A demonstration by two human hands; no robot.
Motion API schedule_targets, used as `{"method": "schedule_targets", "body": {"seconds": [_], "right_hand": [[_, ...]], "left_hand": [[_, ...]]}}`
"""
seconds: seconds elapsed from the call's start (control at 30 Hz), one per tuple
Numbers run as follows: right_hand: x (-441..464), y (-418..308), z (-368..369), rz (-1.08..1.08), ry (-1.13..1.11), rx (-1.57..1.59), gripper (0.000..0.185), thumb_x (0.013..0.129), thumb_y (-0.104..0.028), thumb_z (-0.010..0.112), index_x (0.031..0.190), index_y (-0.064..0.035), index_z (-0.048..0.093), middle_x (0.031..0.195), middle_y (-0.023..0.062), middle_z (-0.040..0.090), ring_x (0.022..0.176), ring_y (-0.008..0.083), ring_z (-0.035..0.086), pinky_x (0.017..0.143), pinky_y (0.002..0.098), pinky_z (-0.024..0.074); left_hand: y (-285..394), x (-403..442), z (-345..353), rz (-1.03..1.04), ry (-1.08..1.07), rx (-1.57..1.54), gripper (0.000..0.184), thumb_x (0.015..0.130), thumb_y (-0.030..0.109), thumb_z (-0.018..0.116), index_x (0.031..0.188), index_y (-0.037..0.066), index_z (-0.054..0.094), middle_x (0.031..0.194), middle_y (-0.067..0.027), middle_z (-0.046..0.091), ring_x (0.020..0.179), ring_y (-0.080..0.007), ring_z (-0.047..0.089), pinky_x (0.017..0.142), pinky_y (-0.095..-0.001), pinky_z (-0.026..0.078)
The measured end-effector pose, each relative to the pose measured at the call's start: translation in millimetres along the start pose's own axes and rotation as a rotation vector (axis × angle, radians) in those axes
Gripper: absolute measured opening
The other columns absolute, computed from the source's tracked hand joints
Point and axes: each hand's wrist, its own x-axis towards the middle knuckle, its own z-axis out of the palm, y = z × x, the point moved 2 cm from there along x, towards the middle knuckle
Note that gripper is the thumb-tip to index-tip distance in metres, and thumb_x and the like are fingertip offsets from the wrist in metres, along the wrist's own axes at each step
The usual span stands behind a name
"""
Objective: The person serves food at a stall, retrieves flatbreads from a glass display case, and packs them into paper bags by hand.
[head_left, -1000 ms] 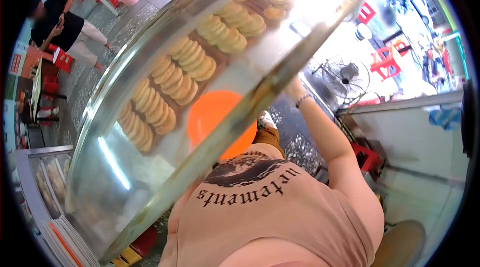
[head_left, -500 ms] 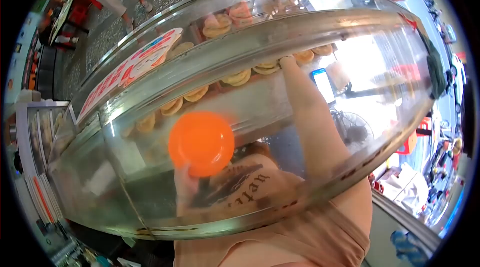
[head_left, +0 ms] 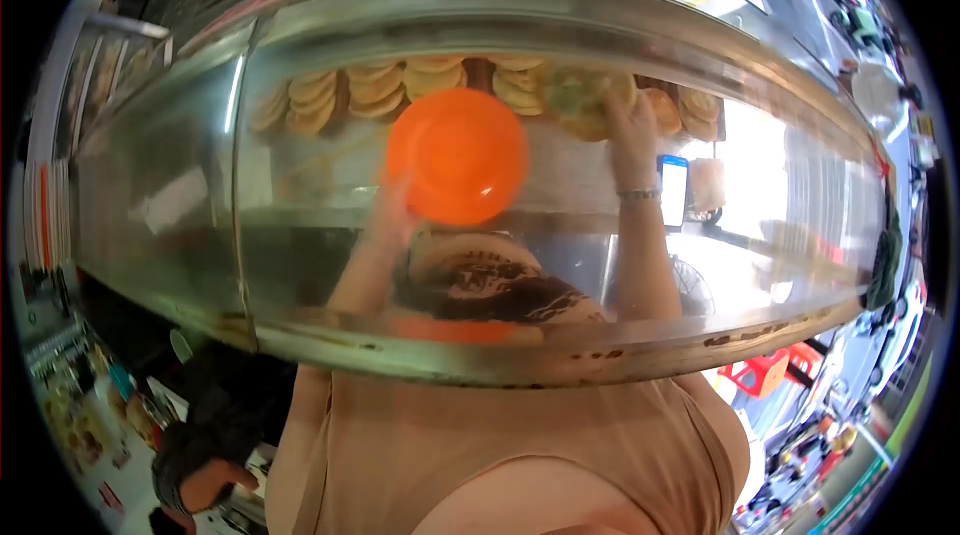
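Observation:
Through the clear case top, my left hand point(head_left: 402, 200) grips the lower left rim of a round orange plate point(head_left: 457, 157), its fingers partly hidden by it. My right hand point(head_left: 630, 125), with a bracelet at the wrist, reaches to the back row inside the case. Its fingers close on a round flatbread point(head_left: 582, 100) with a greenish, blurred face. Overlapping piles of pale round flatbreads point(head_left: 375, 90) line the back on the left, and browner flatbreads point(head_left: 662, 111) lie just right of my right hand.
A phone point(head_left: 674, 190) with a lit screen stands right of my right forearm. The case's front edge point(head_left: 560, 370) crosses between my body and forearms. Another person's hand point(head_left: 212, 487) is at lower left. Red stools point(head_left: 765, 370) stand outside at right.
The view has turned and leaned closer. My right hand, at the back row before, now has a greenish flatbread in its fingers. The orange plate stays in my left hand.

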Motion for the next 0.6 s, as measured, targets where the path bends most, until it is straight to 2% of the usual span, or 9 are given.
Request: {"method": "schedule_targets", "body": {"seconds": [0.1, 0.17, 0.2, 0.27, 0.37, 0.4, 0.47, 0.57, 0.6], "right_hand": [[-33, -34, 52, 0.011, -0.34, 0.151, 0.04, 0.087, -0.026, 0.065, 0.111, 0.0028, 0.052, 0.099, 0.0201, 0.065, 0.089, 0.0322, 0.064, 0.08, 0.0394, 0.0501], [-47, -51, 86, -0.11, -0.503, -0.395, 0.035, 0.084, -0.019, 0.064, 0.113, -0.0019, 0.054, 0.099, 0.0177, 0.062, 0.088, 0.0324, 0.062, 0.077, 0.0382, 0.0496], [-52, -51, 95, -0.141, -0.539, -0.39, 0.035, 0.084, -0.019, 0.064, 0.113, -0.0019, 0.054, 0.099, 0.0177, 0.062, 0.088, 0.0324, 0.062, 0.077, 0.0382, 0.0496], [-68, -58, 120, -0.602, -0.617, -0.654, 0.039, 0.08, -0.016, 0.066, 0.116, -0.0049, 0.053, 0.1, 0.0169, 0.061, 0.092, 0.0345, 0.06, 0.079, 0.0409, 0.0486], [-84, -84, 146, -0.708, -0.64, -0.57, 0.043, 0.08, -0.016, 0.064, 0.121, -0.0061, 0.053, 0.106, 0.0166, 0.06, 0.101, 0.0369, 0.056, 0.087, 0.0447, 0.0457], [-84, -86, 158, -0.802, -0.613, -0.491, 0.045, 0.082, -0.019, 0.064, 0.123, -0.0066, 0.052, 0.113, 0.0179, 0.06, 0.109, 0.0383, 0.054, 0.093, 0.0453, 0.0439], [-91, -84, 186, -0.587, -0.625, -0.484, 0.049, 0.085, -0.022, 0.063, 0.129, -0.0047, 0.049, 0.121, 0.0193, 0.057, 0.116, 0.0362, 0.051, 0.097, 0.0424, 0.0421], [-130, -75, 238, -0.167, -0.611, -0.517, 0.052, 0.09, -0.024, 0.061, 0.134, -0.0016, 0.045, 0.13, 0.0194, 0.053, 0.123, 0.0317, 0.048, 0.101, 0.0391, 0.0396], [-156, -108, 253, -0.109, -0.883, -0.216, 0.047, 0.095, -0.026, 0.055, 0.133, 0.0002, 0.046, 0.126, 0.0145, 0.054, 0.115, 0.0235, 0.049, 0.097, 0.0344, 0.0408]], "left_hand": [[-12, 5, -7, -0.011, 0.018, -0.146, 0.04, 0.093, 0.014, 0.054, 0.132, 0.007, 0.048, 0.126, -0.0085, 0.056, 0.114, -0.0213, 0.055, 0.093, -0.0374, 0.046], [-10, -7, -4, 0.126, -0.078, 0.121, 0.041, 0.091, 0.015, 0.057, 0.131, 0.006, 0.049, 0.125, -0.0096, 0.057, 0.115, -0.0243, 0.054, 0.096, -0.0384, 0.044], [-9, -10, -6, 0.203, -0.113, 0.256, 0.042, 0.09, 0.015, 0.058, 0.13, 0.005, 0.049, 0.125, -0.0102, 0.057, 0.116, -0.0258, 0.054, 0.097, -0.0388, 0.044], [13, -28, -1, 0.422, -0.144, 0.587, 0.043, 0.089, 0.016, 0.06, 0.13, 0.004, 0.05, 0.124, -0.011, 0.058, 0.117, -0.0273, 0.054, 0.099, -0.0392, 0.043], [46, -60, -6, 0.777, -0.003, 1.022, 0.042, 0.09, 0.016, 0.06, 0.13, 0.004, 0.049, 0.122, -0.011, 0.06, 0.116, -0.0261, 0.056, 0.098, -0.0385, 0.046], [25, -43, -46, 0.444, -0.052, 0.344, 0.042, 0.092, 0.016, 0.058, 0.13, 0.004, 0.048, 0.122, -0.0106, 0.06, 0.112, -0.0246, 0.058, 0.094, -0.0376, 0.049], [60, -81, -50, 0.137, 0.101, -0.281, 0.037, 0.095, 0.015, 0.055, 0.128, 0.002, 0.047, 0.121, -0.0102, 0.059, 0.102, -0.0196, 0.063, 0.084, -0.0345, 0.056], [94, -128, -97, 0.216, 0.187, -0.347, 0.038, 0.095, 0.013, 0.054, 0.129, 0.0, 0.045, 0.12, -0.0115, 0.059, 0.1, -0.0199, 0.064, 0.083, -0.0353, 0.057], [101, -143, -121, 0.259, 0.158, -0.342, 0.041, 0.096, 0.014, 0.053, 0.133, 0.001, 0.041, 0.123, -0.012, 0.057, 0.105, -0.0202, 0.061, 0.087, -0.0353, 0.055]]}}
